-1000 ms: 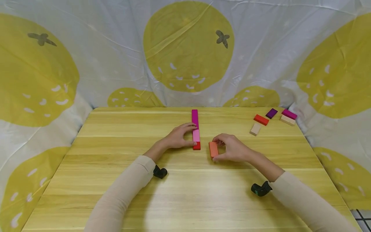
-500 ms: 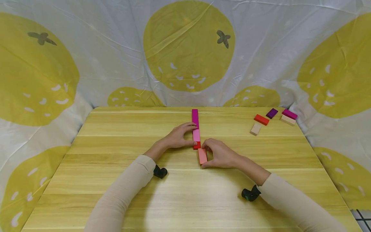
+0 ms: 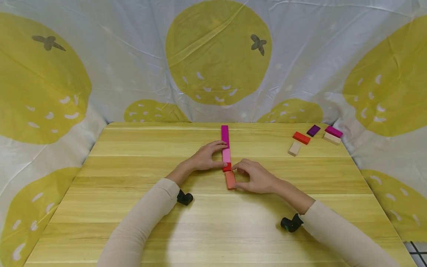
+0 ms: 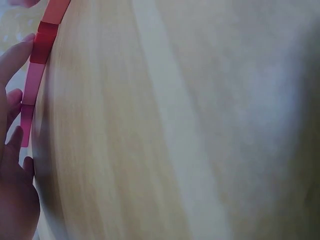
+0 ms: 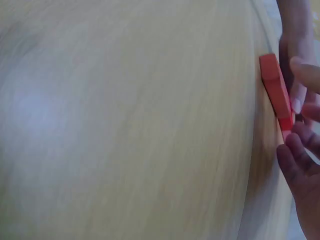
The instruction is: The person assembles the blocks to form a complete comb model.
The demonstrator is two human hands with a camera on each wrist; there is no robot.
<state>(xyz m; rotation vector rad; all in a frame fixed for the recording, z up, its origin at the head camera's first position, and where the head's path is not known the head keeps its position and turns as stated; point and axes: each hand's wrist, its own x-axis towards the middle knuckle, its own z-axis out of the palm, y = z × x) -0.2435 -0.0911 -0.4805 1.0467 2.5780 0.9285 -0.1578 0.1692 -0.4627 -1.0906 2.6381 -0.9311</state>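
Observation:
Magenta at the far end, then a pink block (image 3: pixel 226 155) and a red block (image 3: pixel 227 167), a row of blocks runs down the table. My left hand (image 3: pixel 207 156) rests on this row, thumb on the red block and fingers by the magenta part (image 3: pixel 225 134). Just below the red one lies an orange block (image 3: pixel 230 180), slightly angled to the row. My right hand (image 3: pixel 260 177) is at its right side, thumb tip by its lower edge and fingers loosely spread. In the right wrist view the thumb stands apart from the orange block (image 5: pixel 276 90).
At the back right of the wooden table (image 3: pixel 213 230) lie a red block (image 3: pixel 301 138), a purple block (image 3: pixel 313 130), a magenta block (image 3: pixel 334 131) and two plain wood blocks, one of them (image 3: pixel 294 148) nearer. A patterned cloth (image 3: pixel 133 66) hangs behind the table.
My right hand has brought the orange block leftward to the row's near end and loosened its fingers from it. The left hand has stayed in place.

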